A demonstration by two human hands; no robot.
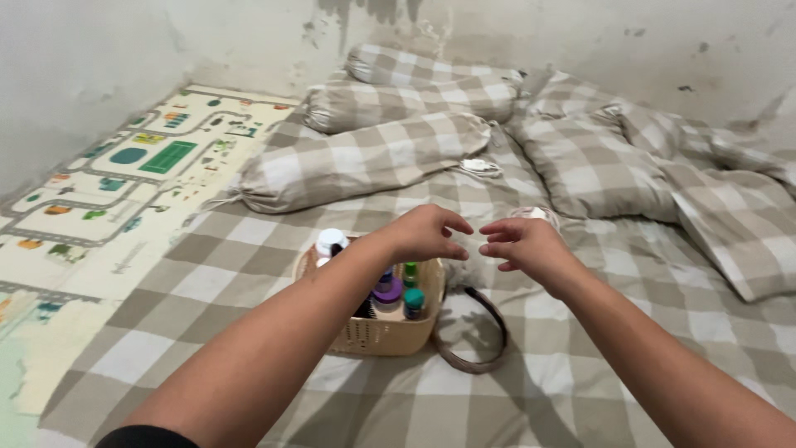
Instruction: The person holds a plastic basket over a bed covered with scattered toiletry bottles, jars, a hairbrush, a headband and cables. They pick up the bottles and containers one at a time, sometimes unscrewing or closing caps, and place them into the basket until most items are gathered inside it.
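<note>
Both my arms reach forward over a bed with a beige checked sheet (pixel 249 249). My left hand (pixel 427 232) hovers just above the far right corner of a small beige plastic basket (pixel 373 333), fingers loosely curled and holding nothing. My right hand (pixel 522 245) hangs a little to its right, fingertips almost meeting the left hand's, also with nothing in it. The basket holds several small bottles and jars, among them a white-capped one (pixel 330 242), a purple-lidded one (pixel 386 290) and a green-capped one (pixel 413 300). A dark headband (pixel 489 332) lies on the sheet against the basket's right side.
Two checked bolsters (pixel 356 162) and several checked pillows (pixel 597 158) lie at the head of the bed by the stained wall. A small white object (pixel 481 168) rests between them. A round pale thing (pixel 535 214) peeks out behind my right hand. A road-pattern play mat (pixel 108 199) covers the floor on the left.
</note>
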